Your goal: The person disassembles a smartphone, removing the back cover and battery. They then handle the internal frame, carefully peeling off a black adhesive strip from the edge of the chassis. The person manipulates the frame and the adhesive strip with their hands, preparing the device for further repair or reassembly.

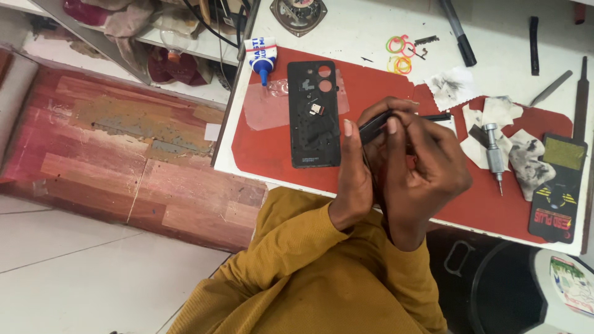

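Note:
My left hand [354,176] and my right hand [430,170] meet over the red work mat [266,145], and both pinch a thin black part [375,125] between thumb and fingertips. A black strip [436,116] sticks out to the right from behind my right fingers; I cannot tell whether it belongs to the held part. Just left of my left hand, a black phone back cover [314,114] lies inner side up on the mat, with camera holes near its far end. Mustard sleeves cover both forearms.
A white glue tube with a blue cap [261,57] and a clear film [266,102] lie left of the cover. Right of my hands are a silver screwdriver [495,154], smudged tissues [526,158], a black-and-yellow device [560,185], coloured rubber bands [399,54] and a black marker [459,32].

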